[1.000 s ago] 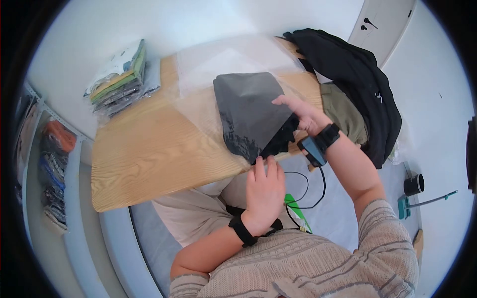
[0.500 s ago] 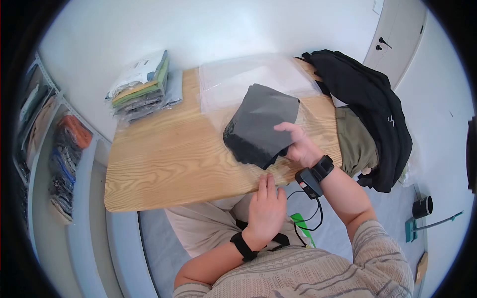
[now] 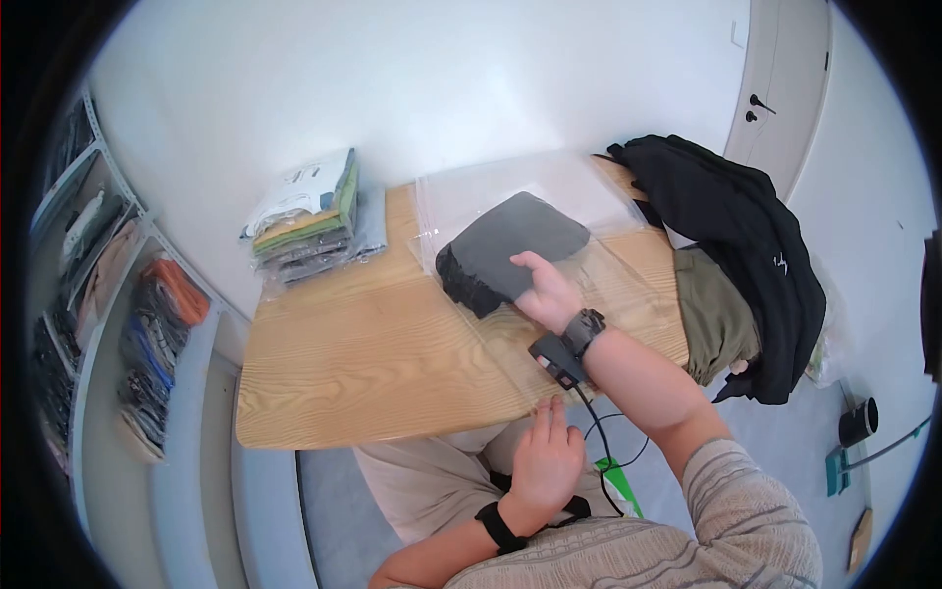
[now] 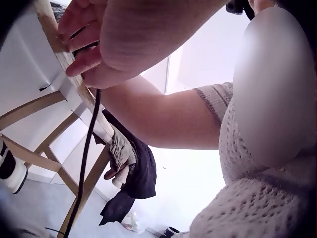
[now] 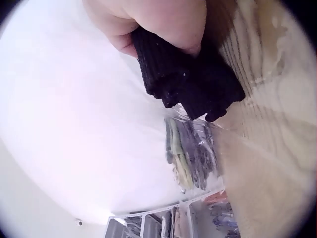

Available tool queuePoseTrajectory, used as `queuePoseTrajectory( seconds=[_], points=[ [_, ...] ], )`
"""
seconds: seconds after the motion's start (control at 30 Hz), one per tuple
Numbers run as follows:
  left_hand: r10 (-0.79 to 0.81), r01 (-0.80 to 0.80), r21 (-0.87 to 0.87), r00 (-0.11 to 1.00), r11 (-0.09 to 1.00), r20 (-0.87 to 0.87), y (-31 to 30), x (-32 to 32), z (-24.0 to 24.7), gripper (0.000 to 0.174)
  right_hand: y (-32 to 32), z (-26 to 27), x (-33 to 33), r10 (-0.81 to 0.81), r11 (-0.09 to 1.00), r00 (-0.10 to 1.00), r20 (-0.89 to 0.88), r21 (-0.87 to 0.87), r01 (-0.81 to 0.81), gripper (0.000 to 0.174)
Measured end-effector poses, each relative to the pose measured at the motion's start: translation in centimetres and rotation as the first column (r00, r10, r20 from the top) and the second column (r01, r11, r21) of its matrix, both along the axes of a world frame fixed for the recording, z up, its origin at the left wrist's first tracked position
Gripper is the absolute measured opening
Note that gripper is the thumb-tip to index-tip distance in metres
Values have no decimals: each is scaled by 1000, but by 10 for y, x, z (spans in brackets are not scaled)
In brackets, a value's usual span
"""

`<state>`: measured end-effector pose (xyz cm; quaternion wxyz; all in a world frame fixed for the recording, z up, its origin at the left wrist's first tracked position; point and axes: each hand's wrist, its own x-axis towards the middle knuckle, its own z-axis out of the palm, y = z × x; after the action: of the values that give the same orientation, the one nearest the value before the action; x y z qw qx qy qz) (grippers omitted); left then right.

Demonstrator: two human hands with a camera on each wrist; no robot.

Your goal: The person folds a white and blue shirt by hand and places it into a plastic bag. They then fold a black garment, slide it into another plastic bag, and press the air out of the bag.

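Note:
A folded dark grey garment lies in or on a clear plastic bag on the table; I cannot tell which. My right hand grips its near right edge, thumb on top. In the right wrist view the fingers of my right hand curl round the dark ribbed fabric. My left hand rests its extended fingertips at the table's front edge, on the bag's near end. In the left wrist view my left hand has its fingers at the wooden edge.
Bagged folded clothes are stacked at the table's back left. More clear bags lie along the back. A black garment and an olive one hang over the right end. Shelves with bagged clothes stand at left.
My right hand and the grey garment have moved left and turned, with more of the clear bag showing at the right. My left hand stays at the front edge. The head view has shifted.

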<state>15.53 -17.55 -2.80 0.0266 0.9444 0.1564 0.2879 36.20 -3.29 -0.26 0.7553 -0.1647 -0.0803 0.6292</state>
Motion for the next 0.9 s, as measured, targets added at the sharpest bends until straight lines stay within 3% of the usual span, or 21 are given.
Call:
queuePoseTrajectory(
  seconds=[0.1, 0.2, 0.27, 0.37, 0.5, 0.57, 0.7, 0.77, 0.9],
  points=[
    [-16, 16, -4, 1000, 1000, -10, 0, -2, 0, 17, 20, -5, 1, 2, 997, 999, 35, 75, -5, 33],
    [-21, 21, -27, 1000, 999, 13, 1, -4, -3, 16, 30, -1, -8, -94, 996, 995, 41, 12, 94, 35],
    [-28, 28, -34, 1000, 999, 3, 1, -6, -4, 17, 30, -1, -7, 68, 998, 988, 136, -26, -65, 36],
    [-26, 26, -44, 1000, 999, -16, 1, -7, -7, 16, 38, -6, 5, 109, 992, 991, 71, 63, -114, 38],
    [-36, 37, -45, 999, 998, 20, 2, -7, -9, 16, 36, -1, 7, 109, 993, 992, 63, 33, -111, 40],
    [-26, 27, -45, 1000, 999, 13, 1, -8, -7, 16, 43, -4, 7, 96, 968, 984, 149, -243, -58, 39],
    [-40, 39, -63, 999, 997, -9, 3, -8, -5, 17, 55, -24, 18, 53, 959, 963, 265, -282, 25, 37],
    [-23, 23, -27, 1000, 999, -10, 3, -9, -3, 17, 52, -32, 18, -80, 954, 903, 422, -232, 193, 37],
    [-30, 28, -85, 999, 996, -19, 6, -13, 0, 15, 27, -18, 16, -59, 980, 962, 266, -166, 106, 34]
  ],
)
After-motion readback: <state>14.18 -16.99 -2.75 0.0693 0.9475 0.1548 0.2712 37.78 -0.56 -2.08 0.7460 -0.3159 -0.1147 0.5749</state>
